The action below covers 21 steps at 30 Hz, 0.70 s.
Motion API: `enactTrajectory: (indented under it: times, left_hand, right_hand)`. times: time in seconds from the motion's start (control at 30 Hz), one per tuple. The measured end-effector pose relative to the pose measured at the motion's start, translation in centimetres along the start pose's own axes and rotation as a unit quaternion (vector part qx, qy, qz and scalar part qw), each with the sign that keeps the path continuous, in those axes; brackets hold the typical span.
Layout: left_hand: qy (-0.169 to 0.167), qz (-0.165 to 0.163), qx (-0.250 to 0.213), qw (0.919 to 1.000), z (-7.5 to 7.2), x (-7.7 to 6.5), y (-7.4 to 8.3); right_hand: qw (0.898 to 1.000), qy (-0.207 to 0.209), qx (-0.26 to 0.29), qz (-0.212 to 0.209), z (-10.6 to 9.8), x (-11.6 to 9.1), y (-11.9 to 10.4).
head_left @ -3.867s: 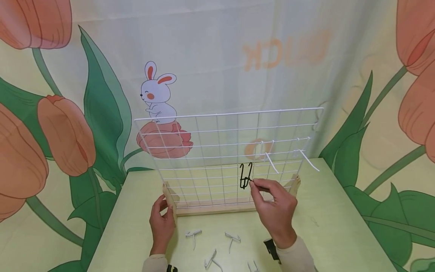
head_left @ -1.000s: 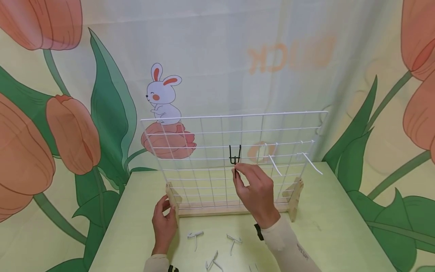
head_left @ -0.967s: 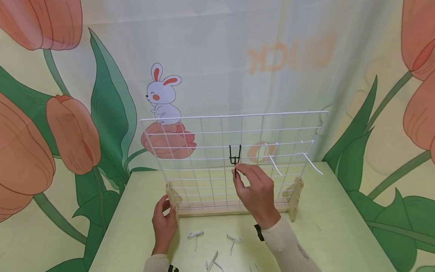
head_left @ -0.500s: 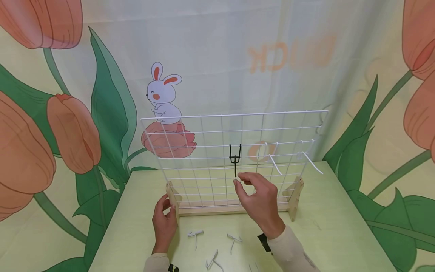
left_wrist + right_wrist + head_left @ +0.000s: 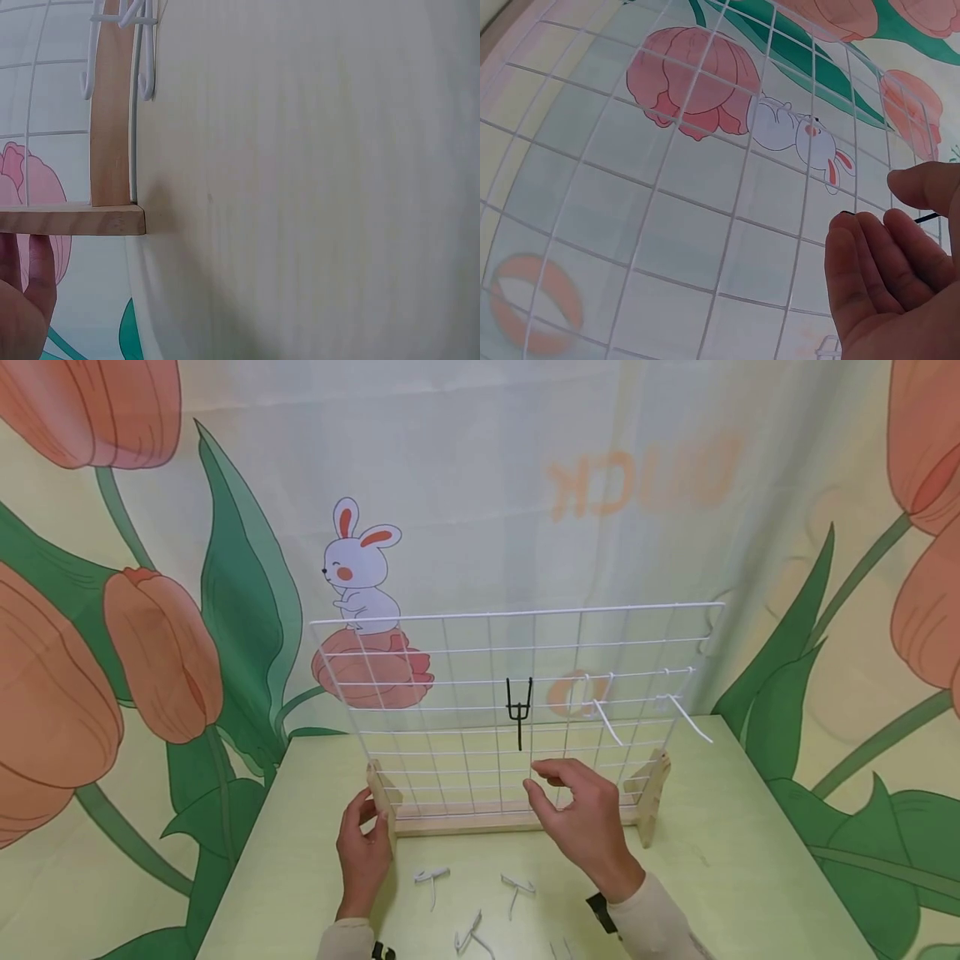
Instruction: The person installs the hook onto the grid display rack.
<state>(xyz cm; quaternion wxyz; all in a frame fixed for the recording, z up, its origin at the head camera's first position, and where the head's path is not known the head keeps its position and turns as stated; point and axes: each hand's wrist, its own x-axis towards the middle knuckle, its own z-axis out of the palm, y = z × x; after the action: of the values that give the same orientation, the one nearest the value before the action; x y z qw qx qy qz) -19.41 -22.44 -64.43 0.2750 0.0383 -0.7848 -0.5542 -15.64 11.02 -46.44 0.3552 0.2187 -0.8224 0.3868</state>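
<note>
A black double-pronged hook (image 5: 519, 714) hangs from the white wire grid (image 5: 442, 682), near its middle. Below and slightly right of that hook is my right hand (image 5: 583, 814), thumb and forefinger apart with nothing between them. In the right wrist view, a bit of black wire (image 5: 928, 217) shows past the thumb, while the other fingers (image 5: 847, 262) lie loosely bent. My left hand (image 5: 363, 856) rests against the outer side of the wooden foot (image 5: 384, 802) at the grid's left end. Its fingertips (image 5: 41, 259) meet that wood in the left wrist view.
Two white hooks (image 5: 607, 723) hang on the grid's right part. Several white hooks (image 5: 431, 877) lie on the pale green table (image 5: 735, 860) in front. Another wooden foot (image 5: 651, 793) supports the right end. A printed curtain (image 5: 480, 485) stands behind.
My right hand brought the black hook left and up onto the grid, let go of it, then drew back down and to the right. My left hand stayed at the wooden foot.
</note>
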Motion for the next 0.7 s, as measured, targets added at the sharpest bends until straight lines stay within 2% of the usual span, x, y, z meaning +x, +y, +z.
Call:
enactTrajectory:
  times: [0.27, 0.47, 0.6, 0.7]
  left_hand:
    - [-0.001, -0.012, 0.004, 0.9999, 0.0, -0.1, 0.5]
    - [-0.008, -0.002, 0.005, 1.0000, -0.1, -0.1, 0.3]
    - [-0.012, -0.001, 0.008, 0.9999, -0.2, 0.0, 0.2]
    - [-0.014, -0.003, 0.011, 0.9998, -0.3, 0.0, 0.3]
  right_hand:
    - [0.997, -0.070, -0.011, 0.006, -0.2, -2.2, 1.1]
    - [0.990, -0.141, -0.013, 0.005, 0.1, -5.7, 2.7]
    - [0.979, -0.201, 0.001, 0.011, 0.3, -8.6, 3.9]
    - [0.966, -0.259, 0.019, 0.018, 0.3, -10.7, 4.7]
